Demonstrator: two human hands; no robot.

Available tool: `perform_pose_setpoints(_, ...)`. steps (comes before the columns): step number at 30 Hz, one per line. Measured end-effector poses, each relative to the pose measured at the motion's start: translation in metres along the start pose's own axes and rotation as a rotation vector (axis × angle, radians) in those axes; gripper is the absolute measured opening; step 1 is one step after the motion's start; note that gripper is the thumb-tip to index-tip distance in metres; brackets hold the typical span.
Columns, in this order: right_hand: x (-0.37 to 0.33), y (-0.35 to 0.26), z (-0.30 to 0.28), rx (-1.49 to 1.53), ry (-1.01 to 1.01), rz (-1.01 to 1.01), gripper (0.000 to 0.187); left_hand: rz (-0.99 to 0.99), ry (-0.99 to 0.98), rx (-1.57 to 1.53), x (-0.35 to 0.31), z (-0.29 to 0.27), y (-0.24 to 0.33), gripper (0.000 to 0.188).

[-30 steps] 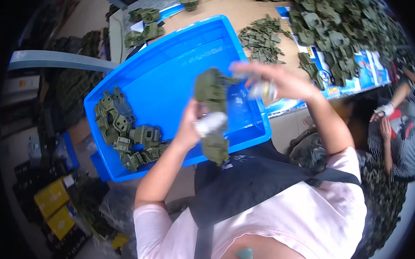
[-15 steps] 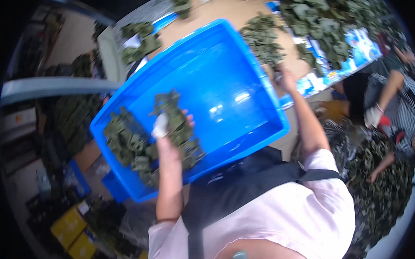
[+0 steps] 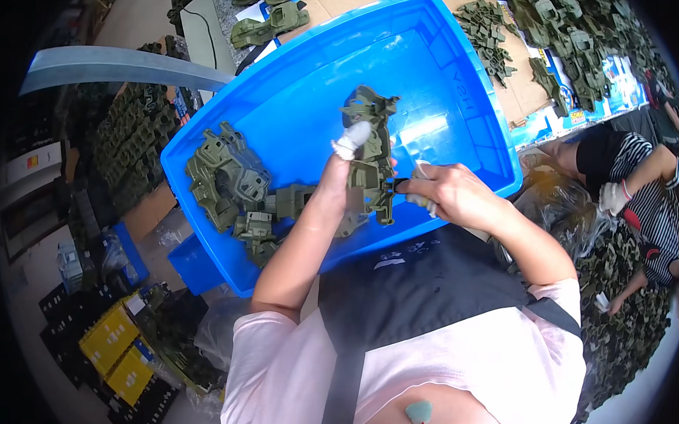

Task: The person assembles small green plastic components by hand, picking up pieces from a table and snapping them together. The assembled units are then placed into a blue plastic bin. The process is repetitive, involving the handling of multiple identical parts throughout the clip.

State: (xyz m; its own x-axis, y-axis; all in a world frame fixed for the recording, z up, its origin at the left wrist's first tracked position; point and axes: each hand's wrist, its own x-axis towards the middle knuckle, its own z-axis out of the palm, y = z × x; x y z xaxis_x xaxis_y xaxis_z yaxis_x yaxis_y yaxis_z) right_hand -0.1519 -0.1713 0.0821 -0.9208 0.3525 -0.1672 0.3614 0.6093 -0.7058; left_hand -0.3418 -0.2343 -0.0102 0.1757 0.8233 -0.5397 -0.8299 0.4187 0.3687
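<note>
Over a blue plastic bin, my left hand grips an olive-green plastic toy vehicle body, held lengthwise. White wrapping covers the thumb, which presses on the body. My right hand, with white wrapping on some fingers, is closed in a pinch at the body's right edge. A small dark piece shows at its fingertips, too small to make out fully. Several more olive-green vehicle bodies lie heaped in the bin's left part, some partly behind my left forearm.
Small olive-green parts lie on cardboard beyond the bin, with larger pieces piled at the far right. A grey bar reaches the bin's left side. At right, a co-worker's gloved hand is above a heap of green parts.
My right hand has come back from the small parts on the cardboard to the vehicle body. My left hand has raised that body rightward, toward the bin's middle. The view has shifted.
</note>
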Motion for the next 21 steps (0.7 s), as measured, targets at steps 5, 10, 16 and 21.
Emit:
perform_pose_setpoints(5,0.021,-0.014,0.021,-0.066,-0.107,-0.049,0.015,-0.054,-0.004,-0.023,-0.003,-0.009,-0.003,0.023)
perform_pose_setpoints(10,0.035,-0.009,0.044,-0.014,-0.024,-0.118,0.016,-0.046,0.067,-0.077,-0.015,-0.020,0.009,0.024)
perform_pose_setpoints(16,0.049,-0.007,0.046,-0.018,0.034,-0.268,0.022,0.093,0.169,0.101,-0.024,-0.031,0.023,0.031)
perform_pose_setpoints(21,0.068,-0.016,0.061,-0.206,-0.051,-0.227,0.022,0.185,0.198,0.112,-0.028,-0.051,0.030,0.034)
